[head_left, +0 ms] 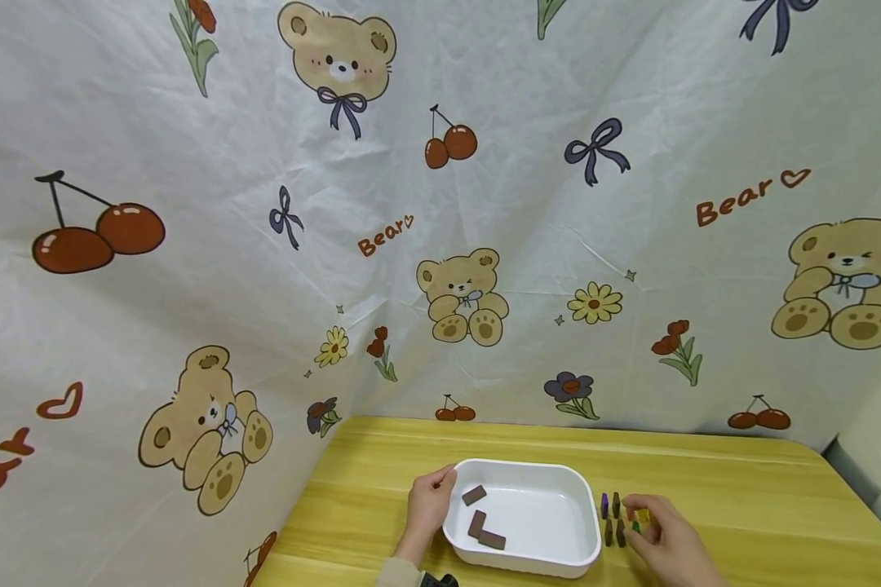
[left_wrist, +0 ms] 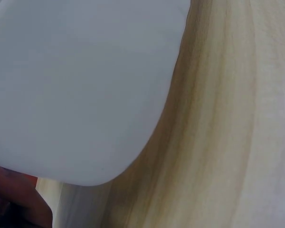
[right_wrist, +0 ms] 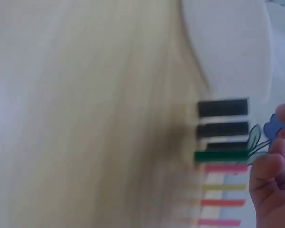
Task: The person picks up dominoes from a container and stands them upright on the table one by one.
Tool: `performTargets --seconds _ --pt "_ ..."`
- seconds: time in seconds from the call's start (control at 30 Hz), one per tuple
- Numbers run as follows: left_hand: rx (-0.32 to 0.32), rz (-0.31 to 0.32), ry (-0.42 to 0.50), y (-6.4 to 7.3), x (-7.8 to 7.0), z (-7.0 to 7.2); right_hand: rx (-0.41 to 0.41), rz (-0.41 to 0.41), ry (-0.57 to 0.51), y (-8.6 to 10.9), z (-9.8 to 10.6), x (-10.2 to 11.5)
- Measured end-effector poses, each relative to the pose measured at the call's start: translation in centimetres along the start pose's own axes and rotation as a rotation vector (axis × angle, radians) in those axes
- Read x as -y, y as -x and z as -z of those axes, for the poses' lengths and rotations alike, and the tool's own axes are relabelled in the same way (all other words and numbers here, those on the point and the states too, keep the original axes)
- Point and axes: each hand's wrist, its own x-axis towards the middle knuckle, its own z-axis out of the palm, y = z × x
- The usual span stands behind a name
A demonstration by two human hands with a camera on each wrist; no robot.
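Note:
My left hand [head_left: 427, 504] grips the left rim of a white rectangular dish [head_left: 539, 505], thumb and fingers at its edge. Several dark brown flat blocks, among them one brown block [head_left: 492, 540], lie in the dish's left half. Just right of the dish, thin domino-like blocks stand on edge, including a purple block [head_left: 604, 505] and a dark block [head_left: 620, 533]. My right hand [head_left: 668, 538] is beside them, thumb and fingers bent and apart. In the right wrist view a green block [right_wrist: 222, 156] stands close to the fingertips [right_wrist: 268, 166], among black, pink, yellow and orange ones.
The wooden table [head_left: 763, 497] stretches beyond both hands. A white cloth [head_left: 514, 212] printed with bears, cherries and bows hangs behind and to the left of it. A dark band [head_left: 440, 580] is around the left wrist.

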Motion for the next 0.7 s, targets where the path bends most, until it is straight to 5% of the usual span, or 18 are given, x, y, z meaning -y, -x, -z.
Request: performTargets --seconds 0.23,0.5,0.7 --pt "-0.016 0.001 -0.014 0.5 -0.9 0.1 -0.12 0.093 -0.001 -0.5 -1.2 3.1" --pt "-0.013 -0.012 -0.016 1.4 -2.4 0.6 0.003 -0.083 -0.149 -0.9 -4.2 6.4" --pt "-0.032 -0.02 -0.006 1.6 -2.8 0.7 0.014 -0.058 -0.185 -1.4 -6.4 8.1"
